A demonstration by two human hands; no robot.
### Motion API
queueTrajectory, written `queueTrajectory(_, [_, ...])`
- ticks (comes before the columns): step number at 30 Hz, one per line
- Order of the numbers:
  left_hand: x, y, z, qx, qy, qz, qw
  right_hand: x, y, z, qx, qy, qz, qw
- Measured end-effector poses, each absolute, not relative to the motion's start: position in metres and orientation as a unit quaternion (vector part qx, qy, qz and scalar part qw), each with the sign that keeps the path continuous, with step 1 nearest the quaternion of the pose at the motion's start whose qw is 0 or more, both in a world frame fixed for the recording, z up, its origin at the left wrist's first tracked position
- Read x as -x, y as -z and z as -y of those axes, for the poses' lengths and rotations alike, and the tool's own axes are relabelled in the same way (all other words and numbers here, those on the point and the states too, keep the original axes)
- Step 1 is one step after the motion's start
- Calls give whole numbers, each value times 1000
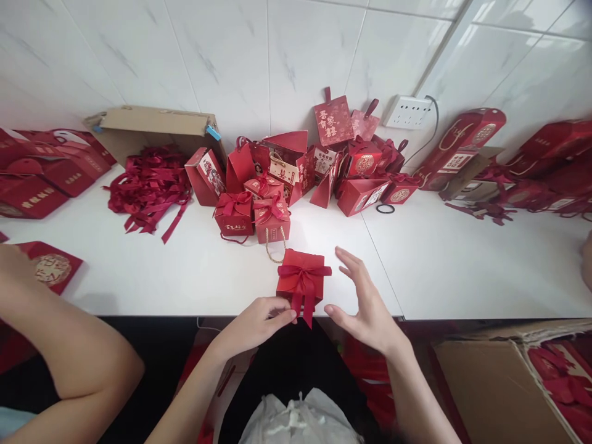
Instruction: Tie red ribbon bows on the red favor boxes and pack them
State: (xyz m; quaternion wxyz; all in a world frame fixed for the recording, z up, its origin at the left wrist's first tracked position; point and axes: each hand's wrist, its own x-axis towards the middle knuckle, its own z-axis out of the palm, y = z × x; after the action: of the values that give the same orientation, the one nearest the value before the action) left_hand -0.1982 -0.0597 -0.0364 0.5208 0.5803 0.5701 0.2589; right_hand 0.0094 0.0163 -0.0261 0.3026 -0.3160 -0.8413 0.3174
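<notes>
A small red gift box [284, 286] stands near the table's front edge, tied on top with a dark red ribbon [303, 285] in a bow whose tails hang down its front. My left hand [259, 322] is at the box's lower left, thumb and fingers closed on one ribbon tail. To the right of the box, my right hand [363, 305] is open, fingers spread and apart from the box. Just behind stand two bow-tied gift boxes, a red one [235, 225] and a lighter one [272, 229] with a gold cord handle.
A heap of loose ribbons [148, 188] spills from a cardboard box [150, 120]. Several gift boxes line the wall below a power strip [407, 113]. A black ring [385, 209] lies on the white table [444, 259]. Another person's arm [78, 339] reaches in at left; a carton [494, 388] stands lower right.
</notes>
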Motion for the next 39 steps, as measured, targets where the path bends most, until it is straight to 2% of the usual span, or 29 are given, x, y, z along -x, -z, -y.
queueTrajectory(2, [196,34,61,-588,-252,-564,522,2,22,-8,267,-260,865,335])
queueTrajectory(5, [207,25,62,-613,-194,-531,552,18,32,-4,225,-184,897,334])
queueTrajectory(7, [222,17,60,-612,-199,-541,542,23,43,-5,216,-155,907,328])
queueTrajectory(11, [242,5,44,-554,-381,-666,322,18,52,-9,201,-143,918,311])
queueTrajectory(13, [240,4,35,-577,-390,-670,257,17,52,-9,205,-137,919,309])
queueTrajectory(17, [227,10,24,-679,-308,-606,277,24,53,-5,221,-101,921,304])
queueTrajectory(21, [220,10,19,-708,-283,-590,266,27,58,-2,229,-106,897,362])
queueTrajectory(25, [215,5,6,-705,-317,-552,312,22,60,-2,229,-164,871,402])
queueTrajectory(32, [216,17,-1,-551,-361,-545,518,17,62,-2,214,-224,852,422])
queueTrajectory(39, [218,27,11,-519,-402,-571,493,10,68,0,172,-202,849,457])
